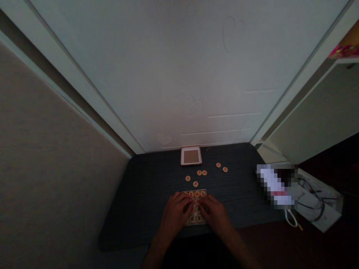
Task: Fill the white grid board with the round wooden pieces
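Both of my hands are over a small board (195, 225) bearing rows of round Chinese chess pieces. Red-marked pieces (197, 194) line its far row, and dark-marked pieces (199, 218) lie toward its near edge. My left hand (176, 210) covers the board's left side, its fingers bent together at a piece mostly hidden under the fingertips. From the right comes my right hand (215, 213), fingers curled, thumb and forefinger closed about a red-marked piece (197, 201) in the middle. The fingers hide several pieces.
Loose red-marked pieces (187, 178) lie scattered beyond the board on the dark table (140, 198). At the back, near the white panel (174, 74), rests a shallow box lid or tray (191, 156). A blurred item (276, 186) and a bin with cables (319, 201) are at the right.
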The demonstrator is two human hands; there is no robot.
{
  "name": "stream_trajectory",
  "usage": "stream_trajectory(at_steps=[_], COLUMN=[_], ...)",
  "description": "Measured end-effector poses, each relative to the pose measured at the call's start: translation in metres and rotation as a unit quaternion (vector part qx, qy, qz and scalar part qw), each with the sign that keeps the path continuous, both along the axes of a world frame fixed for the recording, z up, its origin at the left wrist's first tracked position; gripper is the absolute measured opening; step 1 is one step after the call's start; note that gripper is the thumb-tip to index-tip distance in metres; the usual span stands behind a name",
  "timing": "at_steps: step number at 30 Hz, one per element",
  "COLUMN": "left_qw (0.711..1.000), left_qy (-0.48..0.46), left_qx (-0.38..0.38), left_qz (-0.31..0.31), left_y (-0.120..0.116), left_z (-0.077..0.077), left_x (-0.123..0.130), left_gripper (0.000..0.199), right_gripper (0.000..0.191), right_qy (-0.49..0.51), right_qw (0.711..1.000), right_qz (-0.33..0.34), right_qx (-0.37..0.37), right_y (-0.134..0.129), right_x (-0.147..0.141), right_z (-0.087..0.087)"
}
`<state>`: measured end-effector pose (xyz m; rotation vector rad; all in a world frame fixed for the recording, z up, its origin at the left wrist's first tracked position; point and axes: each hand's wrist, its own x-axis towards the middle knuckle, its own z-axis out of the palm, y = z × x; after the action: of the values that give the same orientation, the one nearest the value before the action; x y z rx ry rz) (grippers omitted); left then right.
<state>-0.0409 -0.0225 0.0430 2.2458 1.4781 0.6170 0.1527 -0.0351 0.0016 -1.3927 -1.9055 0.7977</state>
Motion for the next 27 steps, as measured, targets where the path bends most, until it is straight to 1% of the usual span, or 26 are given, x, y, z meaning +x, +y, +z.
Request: stream_trajectory(at_steps=[4,7,13,16,18,21,27], left_qw=[1.0,0.999,0.995,0.992,0.991,0.995,1.0], left_qy=[-0.016,-0.041,-0.074,-0.079,-0.072,-0.043,-0.019], left_qx=[-0.006,-0.008,-0.027,-0.024,-0.014,-0.002,0.007], left_qz=[0.004,0.023,0.062,0.097,0.116,0.091,0.011], left_y=[0.001,0.004,0.012,0.02,0.03,0.05,0.086], left_z=[-0.001,-0.001,-0.005,-0.011,-0.014,-0.014,-0.009], left_x=[-0.002,-0.007,-0.023,-0.031,-0.032,-0.028,-0.012], left_gripper=[0.015,0.014,0.017,0.022,0.024,0.024,0.016], right_gripper=[0.019,0.018,0.018,0.02,0.022,0.024,0.027], right_qy=[0.002,0.011,0.002,-0.006,-0.002,0.01,0.052], right_qw=[1.0,1.0,0.998,0.995,0.993,0.991,0.982], right_qz=[0.0,-0.015,-0.063,-0.091,-0.107,-0.123,-0.18], right_qx=[0.003,0.005,0.024,0.039,0.051,0.051,0.021], right_y=[0.0,0.003,0.019,0.028,0.033,0.036,0.034], right_x=[0.001,0.006,0.036,0.053,0.061,0.065,0.06], right_z=[0.0,0.002,0.008,0.006,0.001,-0.006,-0.017])
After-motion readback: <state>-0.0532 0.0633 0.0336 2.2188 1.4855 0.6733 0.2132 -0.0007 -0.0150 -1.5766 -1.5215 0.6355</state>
